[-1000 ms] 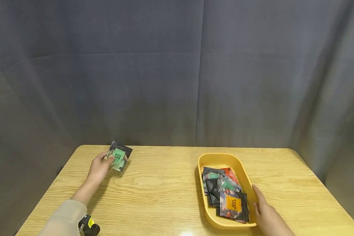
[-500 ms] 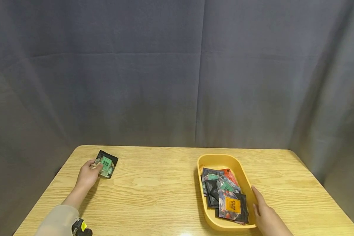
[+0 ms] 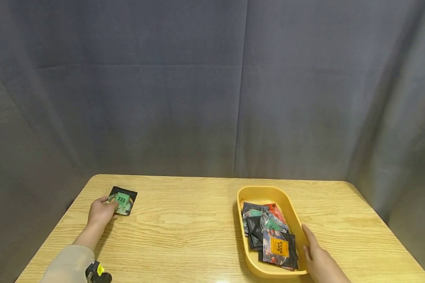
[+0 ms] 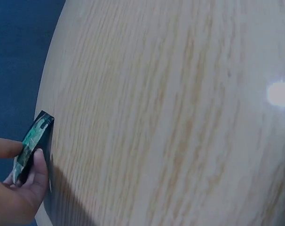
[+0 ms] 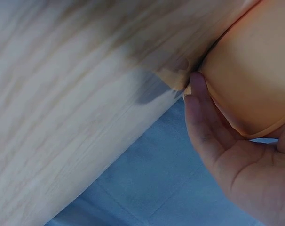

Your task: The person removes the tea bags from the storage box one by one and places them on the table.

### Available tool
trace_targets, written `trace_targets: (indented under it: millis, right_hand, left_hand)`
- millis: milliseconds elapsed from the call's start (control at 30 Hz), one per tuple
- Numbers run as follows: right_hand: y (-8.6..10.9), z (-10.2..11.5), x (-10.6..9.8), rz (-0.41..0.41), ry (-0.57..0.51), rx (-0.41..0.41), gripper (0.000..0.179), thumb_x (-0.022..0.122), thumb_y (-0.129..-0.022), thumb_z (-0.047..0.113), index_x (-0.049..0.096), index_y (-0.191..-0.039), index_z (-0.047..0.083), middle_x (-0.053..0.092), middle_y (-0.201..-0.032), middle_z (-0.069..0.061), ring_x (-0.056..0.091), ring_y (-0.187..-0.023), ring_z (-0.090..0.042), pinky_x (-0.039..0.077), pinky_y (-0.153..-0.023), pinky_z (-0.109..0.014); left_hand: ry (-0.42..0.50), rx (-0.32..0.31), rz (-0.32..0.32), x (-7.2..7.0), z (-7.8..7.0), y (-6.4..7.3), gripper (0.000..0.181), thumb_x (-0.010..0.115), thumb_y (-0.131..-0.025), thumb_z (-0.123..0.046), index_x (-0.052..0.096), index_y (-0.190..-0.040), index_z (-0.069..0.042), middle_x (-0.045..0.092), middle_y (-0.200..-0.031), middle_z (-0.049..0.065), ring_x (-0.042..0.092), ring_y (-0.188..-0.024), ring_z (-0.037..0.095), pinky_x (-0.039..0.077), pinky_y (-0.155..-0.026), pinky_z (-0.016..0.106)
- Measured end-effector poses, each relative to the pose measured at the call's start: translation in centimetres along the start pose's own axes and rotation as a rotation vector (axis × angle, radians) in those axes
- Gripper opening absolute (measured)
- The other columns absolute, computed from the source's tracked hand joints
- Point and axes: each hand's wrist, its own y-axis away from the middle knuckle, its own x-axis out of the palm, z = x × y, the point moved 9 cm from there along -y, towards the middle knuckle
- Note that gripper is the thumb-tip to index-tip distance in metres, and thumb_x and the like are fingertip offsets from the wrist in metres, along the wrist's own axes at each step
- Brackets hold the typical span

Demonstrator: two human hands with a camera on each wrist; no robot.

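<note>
Green-labelled black packet point(image 3: 124, 199) is clamped in the left hand point(image 3: 100, 212), thumb on top, fingers underneath, mostly covered. Near-left corner of packet hidden by the grip; label text too small to read. Left wrist view gets it nearly edge-on; can't tell if it touches the table point(image 3: 184, 236). Left sleeve point(image 3: 69, 263) is cut off below the grip. Well right of the grip: yellow tray point(image 3: 258, 192) with overlapping packets point(image 3: 274, 247), lower ones mostly buried, count unclear. Right hand point(image 3: 320, 259) lies against the tray's outer right wall, fingers fairly straight, thumb apart; its wrist runs out of frame. Grey curtain point(image 3: 184, 98) beyond.
</note>
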Motion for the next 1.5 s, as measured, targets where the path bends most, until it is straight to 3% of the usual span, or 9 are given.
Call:
trace_targets:
  millis: [100, 200, 433, 700, 800, 900, 1067, 1367, 1500]
  right_hand:
    - [-0.1, -0.1, 0.1, 0.011, -0.006, 0.018, 0.055, 0.043, -0.101, -0.002, 0.014, -0.147, -0.010, 0.060, -0.103, -0.042, 0.067, -0.073, -0.033, 0.051, -0.060, -0.042]
    - [-0.2, -0.2, 0.3, 0.017, -0.017, 0.034, 0.055, 0.042, -0.101, -0.002, 0.014, -0.147, -0.009, 0.060, -0.103, -0.042, 0.065, -0.069, -0.029, 0.048, -0.058, -0.039]
    - [-0.4, -0.2, 0.2, -0.012, -0.001, 0.033, 0.053, 0.044, -0.100, -0.003, 0.018, -0.145, -0.010, 0.060, -0.101, -0.041, 0.067, -0.072, -0.032, 0.052, -0.059, -0.044]
    - [-0.3, -0.5, -0.1, -0.014, 0.024, 0.042, 0.053, 0.045, -0.099, -0.003, 0.019, -0.144, -0.011, 0.060, -0.103, -0.042, 0.068, -0.082, -0.042, 0.055, -0.067, -0.052]
    - [-0.3, -0.4, -0.1, -0.011, 0.019, 0.041, 0.054, 0.045, -0.099, -0.003, 0.018, -0.145, -0.011, 0.059, -0.105, -0.043, 0.068, -0.081, -0.042, 0.054, -0.064, -0.049]
    - [-0.2, -0.2, 0.0, -0.008, 0.008, 0.037, 0.054, 0.045, -0.099, -0.003, 0.018, -0.145, -0.010, 0.060, -0.103, -0.042, 0.068, -0.077, -0.036, 0.052, -0.061, -0.045]
    - [-0.1, -0.2, 0.2, -0.007, 0.009, 0.040, 0.054, 0.045, -0.099, -0.003, 0.018, -0.145, -0.010, 0.060, -0.104, -0.042, 0.068, -0.077, -0.036, 0.052, -0.061, -0.045]
    - [-0.2, 0.1, 0.0, -0.022, 0.026, 0.026, 0.053, 0.045, -0.098, -0.005, 0.019, -0.144, -0.011, 0.058, -0.104, -0.043, 0.068, -0.082, -0.042, 0.054, -0.064, -0.050]
    - [-0.1, 0.0, 0.1, -0.019, 0.011, 0.032, 0.053, 0.044, -0.099, -0.004, 0.017, -0.144, -0.010, 0.062, -0.094, -0.039, 0.066, -0.068, -0.031, 0.050, -0.055, -0.042]
  left_hand:
    - [-0.107, 0.065, -0.043, -0.1, -0.4, 0.1, 0.058, 0.047, -0.097, -0.009, 0.027, -0.141, 0.024, 0.040, -0.131, 0.045, 0.065, -0.086, 0.039, 0.054, -0.080, 0.046]
    - [-0.229, 0.124, -0.091, -0.3, -0.8, 0.4, 0.057, 0.050, -0.095, -0.011, 0.034, -0.138, 0.024, 0.045, -0.127, 0.044, 0.051, -0.110, 0.055, 0.044, -0.090, 0.059]
    - [-0.345, 0.147, -0.155, -0.4, -1.2, 1.2, 0.056, 0.055, -0.094, -0.014, 0.039, -0.139, 0.016, 0.044, -0.126, 0.039, 0.039, -0.114, 0.058, 0.040, -0.084, 0.066]
    - [-0.540, 0.382, -0.218, 1.1, -4.7, 3.0, 0.045, 0.063, -0.087, -0.002, 0.051, -0.126, 0.017, 0.053, -0.113, 0.039, 0.051, -0.103, 0.056, 0.045, -0.076, 0.064]
    - [-0.547, 0.408, -0.193, 1.8, -5.5, 3.5, 0.041, 0.063, -0.090, -0.003, 0.054, -0.126, 0.013, 0.057, -0.114, 0.036, 0.057, -0.098, 0.052, 0.048, -0.073, 0.060]
    - [-0.538, 0.425, -0.160, 2.3, -6.1, 3.9, 0.036, 0.061, -0.092, -0.005, 0.057, -0.125, 0.010, 0.063, -0.111, 0.030, 0.063, -0.076, 0.039, 0.051, -0.056, 0.048]
    - [-0.540, 0.485, -0.138, 3.7, -7.5, 5.1, 0.030, 0.057, -0.096, -0.010, 0.063, -0.120, 0.006, 0.069, -0.100, 0.019, 0.040, -0.042, 0.015, 0.034, -0.038, 0.028]
    - [-0.537, 0.541, -0.108, 7.6, -10.5, 7.4, 0.021, 0.059, -0.096, -0.014, 0.069, -0.112, -0.005, 0.071, -0.095, 0.009, 0.035, -0.039, 0.012, 0.028, -0.036, 0.025]
    - [-0.542, 0.574, -0.079, 9.7, -12.1, 8.5, 0.019, 0.061, -0.095, -0.014, 0.071, -0.109, -0.008, 0.071, -0.094, 0.006, 0.035, -0.040, 0.011, 0.030, -0.037, 0.026]
